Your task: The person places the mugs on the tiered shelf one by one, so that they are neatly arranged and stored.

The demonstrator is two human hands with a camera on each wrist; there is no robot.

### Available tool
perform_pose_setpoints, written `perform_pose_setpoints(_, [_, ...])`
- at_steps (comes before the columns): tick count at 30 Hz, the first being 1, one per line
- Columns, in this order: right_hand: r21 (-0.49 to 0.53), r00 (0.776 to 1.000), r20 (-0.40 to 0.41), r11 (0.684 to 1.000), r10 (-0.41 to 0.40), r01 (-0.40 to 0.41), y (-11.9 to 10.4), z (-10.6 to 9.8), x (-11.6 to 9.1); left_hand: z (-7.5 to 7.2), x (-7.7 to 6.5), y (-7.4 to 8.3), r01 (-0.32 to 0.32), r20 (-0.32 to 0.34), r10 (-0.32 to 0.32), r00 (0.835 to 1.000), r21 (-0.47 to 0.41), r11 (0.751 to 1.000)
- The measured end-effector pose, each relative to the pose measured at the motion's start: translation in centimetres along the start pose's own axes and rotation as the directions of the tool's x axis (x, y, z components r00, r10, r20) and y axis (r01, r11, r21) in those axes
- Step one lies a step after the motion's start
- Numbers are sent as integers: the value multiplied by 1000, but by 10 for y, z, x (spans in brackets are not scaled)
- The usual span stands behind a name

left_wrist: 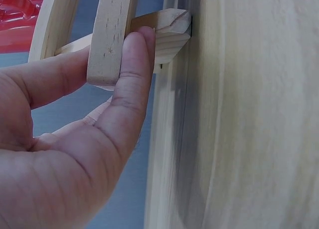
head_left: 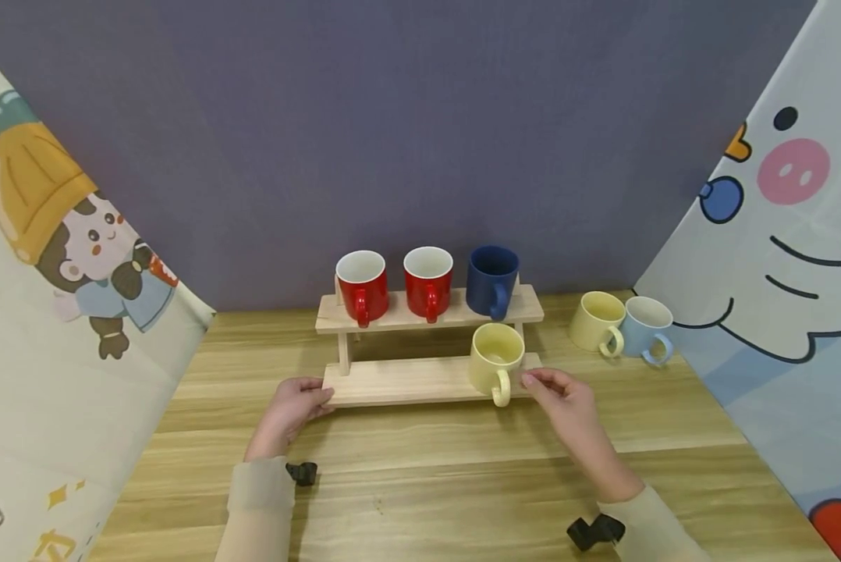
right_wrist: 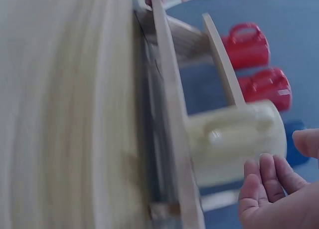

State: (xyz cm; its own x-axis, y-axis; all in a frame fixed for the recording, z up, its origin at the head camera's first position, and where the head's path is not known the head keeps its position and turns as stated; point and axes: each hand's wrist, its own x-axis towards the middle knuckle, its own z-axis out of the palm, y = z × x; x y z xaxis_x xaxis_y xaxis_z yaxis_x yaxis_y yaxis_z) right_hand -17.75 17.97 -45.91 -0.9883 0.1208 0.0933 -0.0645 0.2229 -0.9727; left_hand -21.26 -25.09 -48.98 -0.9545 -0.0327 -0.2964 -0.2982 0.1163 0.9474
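My left sleeve (head_left: pixel 252 523) is pale cream with a broad band at the cuff (head_left: pixel 261 481), and my right sleeve (head_left: pixel 655 527) matches it in colour. A small, angular black block (head_left: pixel 302 473) juts beside the left cuff; a chunkier black piece (head_left: pixel 596 532) sits by the right (how either fastens, I cannot tell). My left grip (head_left: pixel 296 406) and right grip (head_left: pixel 564 398) are bare.

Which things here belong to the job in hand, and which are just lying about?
Likely the job:
rack, pinched by the left hand
yellow mug on its lower shelf, near the right hand
red mugs and dark blue mug above

Likely lying about:
other yellow mug and light blue mug, off the rack, possibly waiting
cartoon panels
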Motion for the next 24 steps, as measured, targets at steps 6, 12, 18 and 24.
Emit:
perform_pose_setpoints(6, [-22, 995, -98, 1000, -19, 17, -6, -35, 11, 0, -1, 1, -2, 5, 2, 1000, 10, 1000])
perform_pose_setpoints(12, [49, 971, -236, 997, -44, 57, -2, -76, 28, 0, 0, 1, -8, 10, 7, 1000, 12, 1000])
perform_pose_setpoints(18, [-16, 947, -321, 1000, -12, 7, 9, -120, 49, 0, 1, 1, -9, 9, 9, 1000, 8, 1000])
perform_pose_setpoints(24, [-62, 919, -383, 990, 92, -125, 28, -167, 73, 2, -2, 3, -17, 15, 17, 1000, -5, 1000])
